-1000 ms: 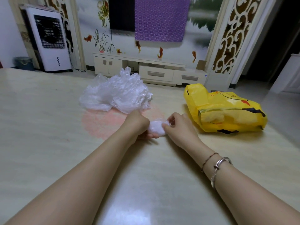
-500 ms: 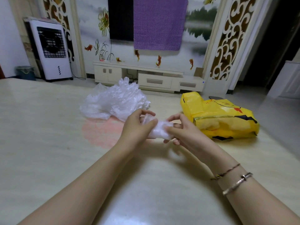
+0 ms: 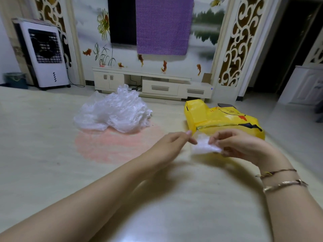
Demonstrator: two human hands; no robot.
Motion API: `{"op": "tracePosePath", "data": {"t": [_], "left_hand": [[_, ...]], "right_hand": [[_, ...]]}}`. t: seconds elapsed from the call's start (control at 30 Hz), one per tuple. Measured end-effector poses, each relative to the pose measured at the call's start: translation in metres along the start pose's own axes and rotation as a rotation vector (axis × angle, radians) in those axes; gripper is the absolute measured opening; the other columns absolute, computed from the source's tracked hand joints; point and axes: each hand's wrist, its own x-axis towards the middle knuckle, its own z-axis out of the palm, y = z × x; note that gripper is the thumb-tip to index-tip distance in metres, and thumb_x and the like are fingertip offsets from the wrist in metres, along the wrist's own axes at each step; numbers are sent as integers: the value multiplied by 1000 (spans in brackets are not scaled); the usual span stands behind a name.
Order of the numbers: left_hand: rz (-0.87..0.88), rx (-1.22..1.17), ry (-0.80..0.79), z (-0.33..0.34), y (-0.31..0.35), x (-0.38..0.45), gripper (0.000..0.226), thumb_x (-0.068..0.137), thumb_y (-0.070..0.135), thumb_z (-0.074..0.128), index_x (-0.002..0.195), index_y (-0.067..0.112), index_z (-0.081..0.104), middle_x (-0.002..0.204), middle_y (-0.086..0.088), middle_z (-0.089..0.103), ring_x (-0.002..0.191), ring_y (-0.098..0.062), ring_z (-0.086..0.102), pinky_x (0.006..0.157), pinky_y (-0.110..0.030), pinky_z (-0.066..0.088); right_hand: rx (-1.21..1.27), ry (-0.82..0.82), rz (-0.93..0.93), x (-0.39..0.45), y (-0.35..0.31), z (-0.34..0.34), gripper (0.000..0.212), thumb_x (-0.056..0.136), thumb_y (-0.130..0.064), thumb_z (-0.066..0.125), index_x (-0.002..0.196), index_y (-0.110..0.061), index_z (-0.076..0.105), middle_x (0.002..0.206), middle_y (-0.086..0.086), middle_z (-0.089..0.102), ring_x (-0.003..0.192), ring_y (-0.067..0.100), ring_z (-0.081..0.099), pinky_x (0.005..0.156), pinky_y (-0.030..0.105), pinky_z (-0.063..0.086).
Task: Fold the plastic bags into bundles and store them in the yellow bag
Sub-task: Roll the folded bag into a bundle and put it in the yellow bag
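- Head view: a small white folded bundle [image 3: 204, 145] is held up in the air just in front of the yellow bag [image 3: 225, 121], over the pale bench [image 3: 52, 154].
- The bundle is pinched by the right hand [image 3: 239, 145]; its fingers and thumb are curled round the bundle's right end.
- The left hand [image 3: 172, 143] is seen just left of the bundle, fingers loosely curled, with a fingertip at the bundle's left edge; whether the plastic is actually gripped there cannot be told, as that spot is blurred.
- The yellow bag is laid on its side on the bench, right of centre, with a cartoon face printed on top and its mouth turned toward the hands; what is inside cannot be made out.
- A loose pile of clear plastic bags [image 3: 113, 111] is heaped on the bench, well to the left of the yellow bag and beyond the left hand, apart from both hands.
- A pale pink round patch [image 3: 111, 145] is seen on the bench surface, partly under the near edge of the pile.
- A thin cord bracelet and a metal bangle [image 3: 283, 185] are worn on the right wrist.
- Behind the bench, a low white cabinet [image 3: 157, 84] is set against a painted wall, with a purple cloth [image 3: 162, 27] hung above it.
- A white air cooler [image 3: 43, 55] is stood at the far left.
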Motion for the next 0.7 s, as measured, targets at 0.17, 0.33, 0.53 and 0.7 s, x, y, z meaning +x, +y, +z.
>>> {"op": "tracePosePath", "data": {"t": [0.17, 0.33, 0.53, 0.7], "left_hand": [[-7, 28, -44, 26, 2, 26, 34, 103, 40, 37, 107, 19, 63, 102, 4, 49, 95, -8, 45, 68, -8, 32], [-22, -123, 172, 39, -12, 46, 32, 102, 30, 44, 112, 15, 69, 117, 2, 65, 112, -11, 57, 88, -21, 40], [9, -245, 233, 42, -14, 45, 32, 101, 19, 43, 106, 6, 72, 118, -6, 69, 117, -13, 59, 89, -15, 40], [-5, -271, 160, 44, -18, 41, 32, 101, 17, 45, 109, 0, 71, 116, -10, 69, 114, -15, 62, 87, -7, 39]], "right_hand": [[180, 373, -10, 25, 12, 7, 34, 83, 18, 42, 77, -8, 63, 83, 11, 63, 77, 23, 58, 54, 24, 49], [278, 543, -149, 37, 16, 14, 30, 85, 14, 42, 88, -4, 66, 85, 7, 65, 78, 24, 62, 67, 30, 53], [-9, 417, -174, 48, 14, 38, 20, 93, -4, 49, 99, -12, 66, 103, 7, 65, 99, 23, 57, 79, 29, 45], [-688, 287, 115, 44, 7, 47, 35, 103, -17, 31, 123, -4, 56, 134, 22, 53, 123, 35, 49, 97, 34, 36]]}}
